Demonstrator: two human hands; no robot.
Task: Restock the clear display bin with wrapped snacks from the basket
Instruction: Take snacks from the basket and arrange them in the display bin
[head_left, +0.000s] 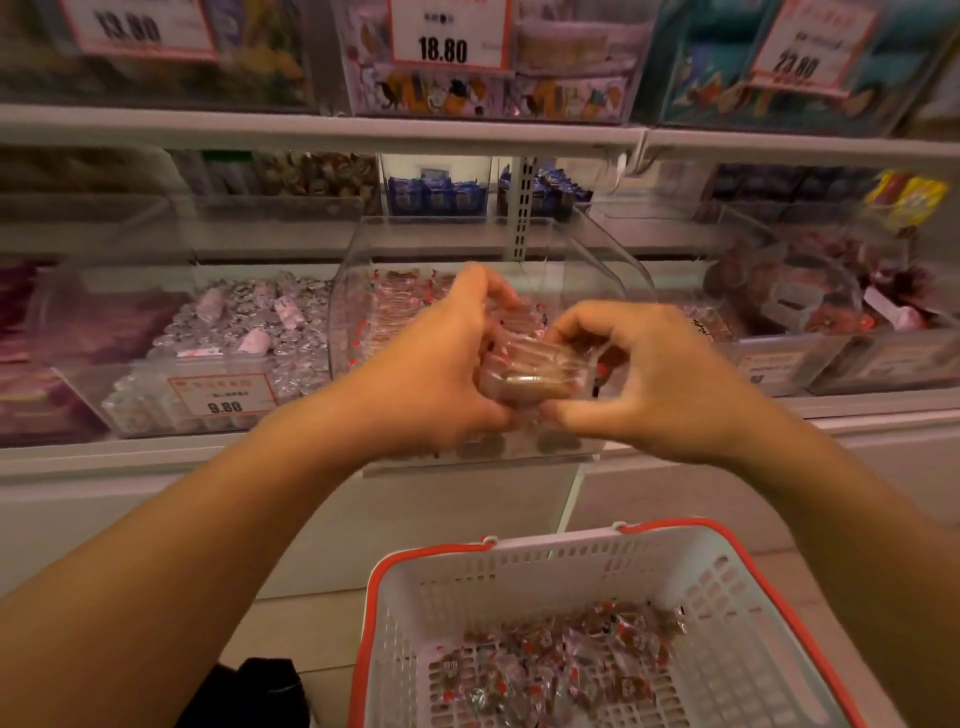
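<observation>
We stand at a shop shelf, mid-restock. Our left hand (441, 364) and right hand (639, 379) both curl their fingers around a clump of wrapped snacks (524, 371), held just over the clear display bin (613, 260), which already holds some. In the white basket (519, 566) below, a thin layer of snacks (561, 660) remains, so several handfuls look left.

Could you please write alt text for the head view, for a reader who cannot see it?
Both hands, left and right, hold a stack of wrapped snacks in front of a clear bin on a shop shelf. Below stands a white basket with red trim, more snacks lying in it.
</observation>
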